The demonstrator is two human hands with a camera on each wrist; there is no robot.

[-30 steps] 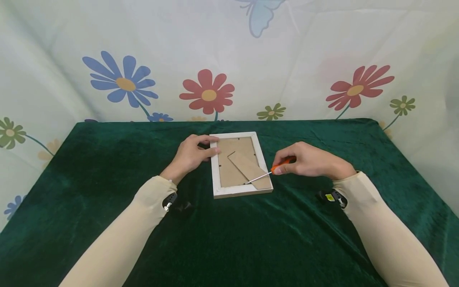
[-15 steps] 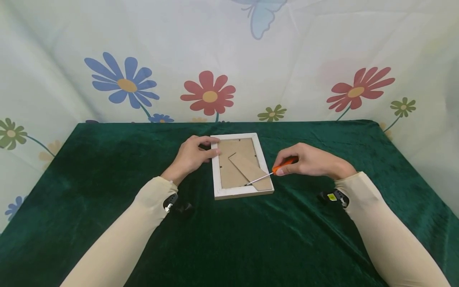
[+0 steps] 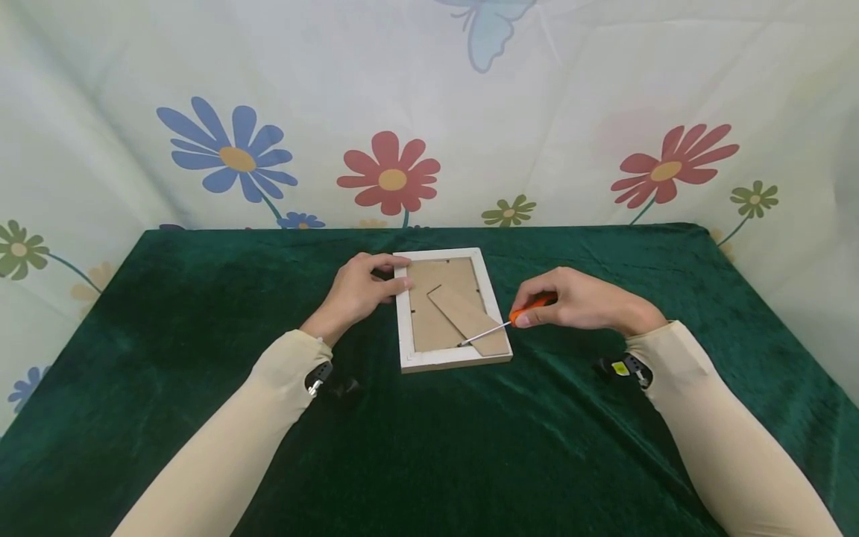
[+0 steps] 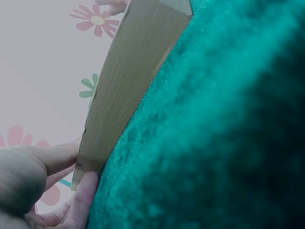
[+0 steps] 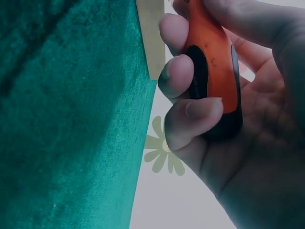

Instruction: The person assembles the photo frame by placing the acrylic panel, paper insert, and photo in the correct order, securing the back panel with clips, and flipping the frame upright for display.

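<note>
A white picture frame [image 3: 405,328] lies face down on the green cloth, its brown backing board [image 3: 429,313] and stand flap [image 3: 470,321] facing up. My left hand [image 3: 359,287] holds the frame's far left corner, thumb and fingers against its edge [image 4: 119,90]. My right hand [image 3: 577,298] grips an orange-handled screwdriver [image 3: 530,306] [image 5: 214,71], whose metal tip [image 3: 463,343] rests on the backing near the frame's near right edge.
The green velvet cloth [image 3: 429,447] covers the whole table. A flower-printed sheet [image 3: 389,175] hangs close behind and at both sides. Small black wrist cameras [image 3: 620,367] sit by both sleeves.
</note>
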